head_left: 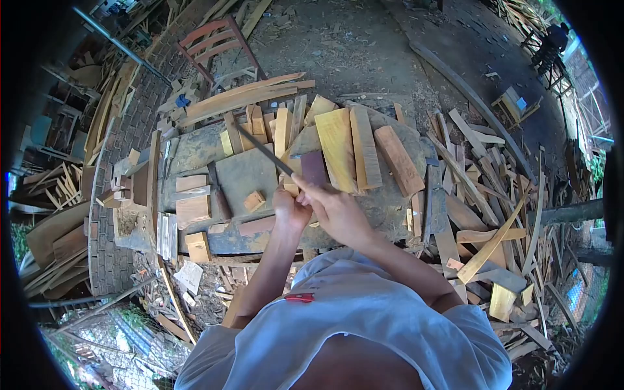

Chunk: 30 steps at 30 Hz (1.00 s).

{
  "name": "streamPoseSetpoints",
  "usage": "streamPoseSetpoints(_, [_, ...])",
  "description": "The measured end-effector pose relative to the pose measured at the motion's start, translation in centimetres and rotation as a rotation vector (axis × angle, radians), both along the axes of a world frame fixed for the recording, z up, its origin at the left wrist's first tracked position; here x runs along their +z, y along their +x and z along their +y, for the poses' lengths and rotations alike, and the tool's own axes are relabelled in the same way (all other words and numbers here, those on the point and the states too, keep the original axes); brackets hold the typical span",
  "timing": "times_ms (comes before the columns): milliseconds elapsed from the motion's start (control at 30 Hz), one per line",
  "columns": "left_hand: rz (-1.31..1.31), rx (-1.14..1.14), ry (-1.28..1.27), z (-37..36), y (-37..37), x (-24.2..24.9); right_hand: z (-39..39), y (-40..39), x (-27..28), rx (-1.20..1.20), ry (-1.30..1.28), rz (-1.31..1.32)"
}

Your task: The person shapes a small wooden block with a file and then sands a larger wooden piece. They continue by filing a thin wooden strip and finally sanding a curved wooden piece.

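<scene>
A long, dark, flat file [265, 151] slants away to the upper left over the bench, its near end in the grip of my right hand [338, 214]. My left hand [290, 207] is closed around a small pale wood block [288, 184], mostly hidden by the fingers, right under the file's near end. Both hands meet in front of my body at the bench's near side. Just beyond them lies a dark maroon piece [314, 168], beside a broad yellowish board [336, 149].
The worn workbench [244, 170] carries a brown wood block [398, 160], a small offcut [254, 201], a dark-handled tool [220, 194] and several loose blocks. A chair [214, 45] stands behind it. Scrap wood [484, 175] heaps up at right. A person [552, 42] is far off.
</scene>
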<state>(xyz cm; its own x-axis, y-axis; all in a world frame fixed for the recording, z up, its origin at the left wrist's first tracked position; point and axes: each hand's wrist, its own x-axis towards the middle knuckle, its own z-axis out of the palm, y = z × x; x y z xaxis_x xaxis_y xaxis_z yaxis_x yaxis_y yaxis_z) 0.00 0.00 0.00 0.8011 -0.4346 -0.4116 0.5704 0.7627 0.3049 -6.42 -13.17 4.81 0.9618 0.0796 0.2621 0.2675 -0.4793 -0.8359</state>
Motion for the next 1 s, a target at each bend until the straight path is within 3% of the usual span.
streamPoseSetpoints(100, [0.239, 0.077, -0.001, -1.7, -0.8, 1.3, -1.3, 0.1, 0.5, 0.011, -0.105, -0.035])
streamPoseSetpoints(200, [0.036, -0.024, -0.021, -1.9, -1.5, 2.4, -1.8, 1.5, 0.2, -0.041, 0.078, 0.190])
streamPoseSetpoints(367, [0.119, 0.065, -0.013, -0.7, -0.2, 0.3, -0.6, -0.7, 0.6, 0.009, -0.099, -0.060])
streamPoseSetpoints(433, [0.046, -0.058, -0.116, -0.8, -1.1, 1.3, -1.4, 1.1, 0.1, -0.055, 0.164, 0.132])
streamPoseSetpoints(467, [0.012, -0.084, -0.202, -1.0, -1.7, 2.2, -2.1, 2.3, -0.5, -0.152, 0.071, 0.214])
streamPoseSetpoints(567, [0.027, -0.066, -0.286, -0.8, -1.0, 2.7, -2.8, 2.2, -0.4, -0.200, 0.101, 0.138])
streamPoseSetpoints(633, [0.047, -0.053, -0.340, 0.4, 0.1, 0.9, -2.4, 1.2, 0.2, -0.169, 0.123, 0.107])
streamPoseSetpoints(700, [0.034, -0.046, -0.314, 0.8, 0.3, 0.7, -1.8, 0.1, 0.5, -0.109, 0.058, -0.031])
streamPoseSetpoints(933, [0.120, 0.072, -0.039, 0.6, 1.2, 0.7, 0.2, -0.4, -0.6, -0.026, -0.044, 0.000])
streamPoseSetpoints(1000, [0.088, 0.008, -0.282, 1.6, 1.9, -0.6, 0.7, -1.5, -0.5, 0.019, -0.100, 0.005])
